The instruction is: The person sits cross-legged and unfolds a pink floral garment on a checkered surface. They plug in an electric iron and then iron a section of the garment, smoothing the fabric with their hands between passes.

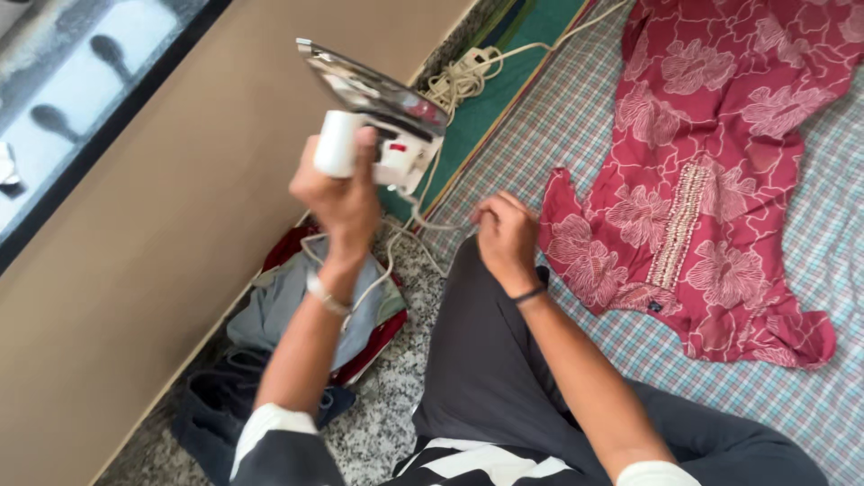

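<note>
Iron (373, 112) lifted high in the upper middle of the frame, our left hand (342, 193) wrapped around its white handle, our right hand (506, 236) curled around its cord (423, 216), red flowery dress (711, 171) at right on checked cloth (576, 126).

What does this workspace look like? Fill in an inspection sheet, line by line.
Surface: checked cloth spread on a speckled stone floor.
Job's things: white electric iron raised in the air, soleplate facing up; red floral garment lying flat on the cloth.
Clutter: pile of folded clothes by the wall.
Hands: left hand gripping the iron's handle; right hand closed around the cord near the knee.
Cables: white cord hanging from the iron; a coiled bundle further back.
Surroundings: tan wall, dark-framed window.
</note>
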